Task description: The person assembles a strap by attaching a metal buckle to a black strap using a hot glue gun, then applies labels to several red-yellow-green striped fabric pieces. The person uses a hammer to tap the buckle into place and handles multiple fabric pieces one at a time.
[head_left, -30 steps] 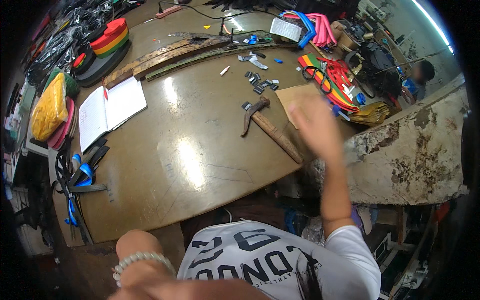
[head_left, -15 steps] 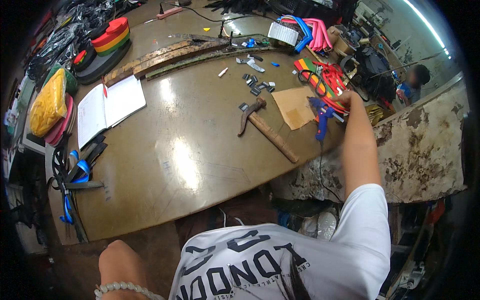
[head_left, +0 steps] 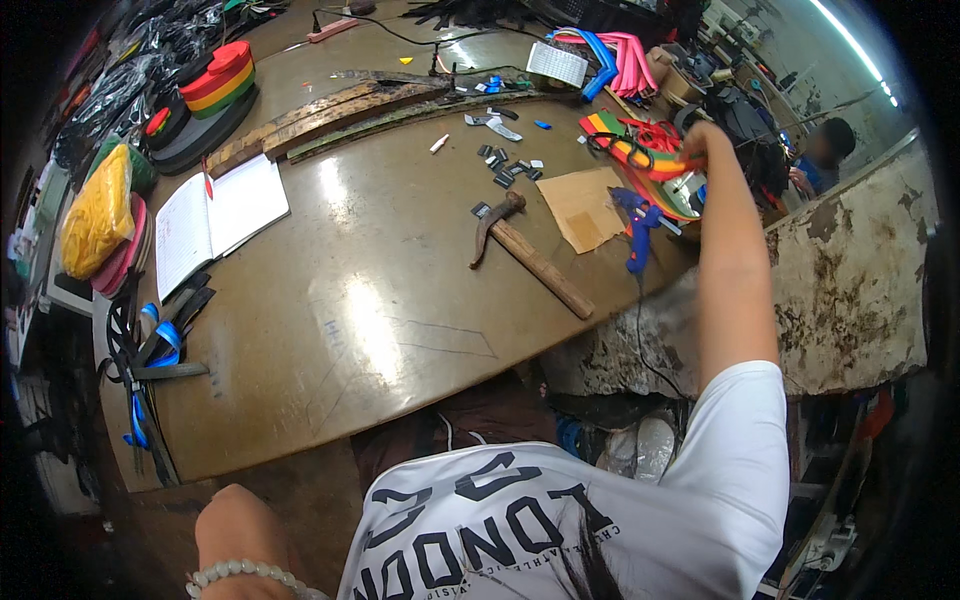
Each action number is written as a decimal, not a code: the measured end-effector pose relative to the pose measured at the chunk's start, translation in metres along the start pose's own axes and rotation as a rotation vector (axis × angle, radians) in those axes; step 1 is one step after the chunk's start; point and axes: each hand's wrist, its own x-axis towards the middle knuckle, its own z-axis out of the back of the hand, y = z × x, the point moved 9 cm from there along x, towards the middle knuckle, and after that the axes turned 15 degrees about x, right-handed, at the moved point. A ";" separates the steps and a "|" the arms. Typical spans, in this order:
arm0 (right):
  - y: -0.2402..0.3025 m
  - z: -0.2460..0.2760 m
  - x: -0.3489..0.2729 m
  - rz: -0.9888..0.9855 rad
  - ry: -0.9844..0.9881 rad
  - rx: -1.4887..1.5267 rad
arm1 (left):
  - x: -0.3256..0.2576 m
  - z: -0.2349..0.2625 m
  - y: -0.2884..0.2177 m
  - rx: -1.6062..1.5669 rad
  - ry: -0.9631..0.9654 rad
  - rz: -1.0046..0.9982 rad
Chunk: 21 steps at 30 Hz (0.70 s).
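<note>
My right hand (head_left: 708, 145) reaches to the far right of the table, its fingers bent down and closed on a red, yellow and green striped strap (head_left: 640, 158). More red straps (head_left: 655, 133) lie bunched beside it, with a thin black loop over the stripes. Nearer me than that hand is a blue glue gun (head_left: 640, 225), its cord hanging off the table edge. Left of the glue gun are a brown cardboard piece (head_left: 583, 208) and a wooden-handled hammer (head_left: 540, 265). At the lower left, my left hand (head_left: 238, 520) is low beside the table, above a beaded bracelet; its fingers are hidden.
An open notebook (head_left: 245, 205) lies at left, near rolls of striped webbing (head_left: 218, 78) and a yellow bundle (head_left: 97, 212). Wooden bars (head_left: 330, 112) cross the back. Small dark buckles (head_left: 508, 165) are scattered mid-table. Another person (head_left: 825, 155) is at far right.
My right hand has moved farther away and slightly right among the straps, and the striped strap has shifted with it. My left hand stays about where it was.
</note>
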 end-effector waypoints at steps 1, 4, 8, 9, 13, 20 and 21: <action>0.016 0.014 -0.014 0.022 0.027 -0.059 | 0.000 -0.001 0.000 -0.007 0.007 -0.001; 0.053 0.082 -0.056 0.118 -0.210 -0.105 | 0.000 -0.004 0.000 -0.033 0.021 0.000; 0.070 0.155 -0.077 0.226 -0.395 -0.277 | -0.001 -0.009 -0.001 -0.082 0.038 0.007; 0.066 0.171 -0.073 0.174 -0.418 -0.337 | 0.000 -0.012 -0.001 -0.098 0.049 0.010; 0.045 0.207 -0.044 -0.074 -0.330 -0.253 | 0.003 -0.032 -0.002 -0.237 0.130 -0.010; -0.020 0.098 0.003 -0.024 -0.188 0.519 | 0.001 -0.092 -0.009 -0.655 0.307 -0.043; -0.031 0.067 0.015 -0.018 -0.151 0.594 | 0.000 -0.100 -0.009 -0.711 0.329 -0.042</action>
